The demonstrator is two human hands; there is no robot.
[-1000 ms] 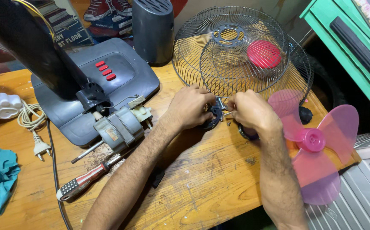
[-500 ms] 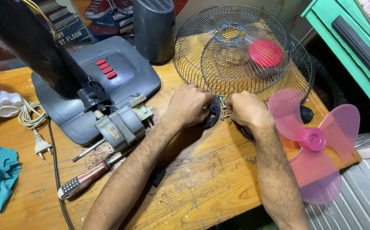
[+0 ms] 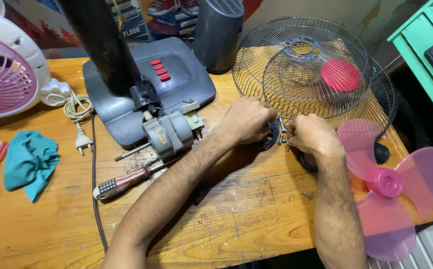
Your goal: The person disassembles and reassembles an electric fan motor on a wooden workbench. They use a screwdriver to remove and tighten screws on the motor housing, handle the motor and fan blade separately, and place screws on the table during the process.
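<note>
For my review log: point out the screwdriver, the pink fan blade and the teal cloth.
screwdriver [image 3: 122, 182], head view, on its striped handle.
pink fan blade [image 3: 386, 183], head view, on its hub.
teal cloth [image 3: 29, 160], head view, on its middle.

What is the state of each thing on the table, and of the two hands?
left hand: closed over a dark round part
right hand: fingers curled beside small screws
fan motor: bare, shaft exposed, lying against the grey base
wire guards: taken off, leaning upright
pink blade: detached, at table edge
screwdriver: lying flat, not held
plug: unplugged
teal cloth: crumpled
</note>
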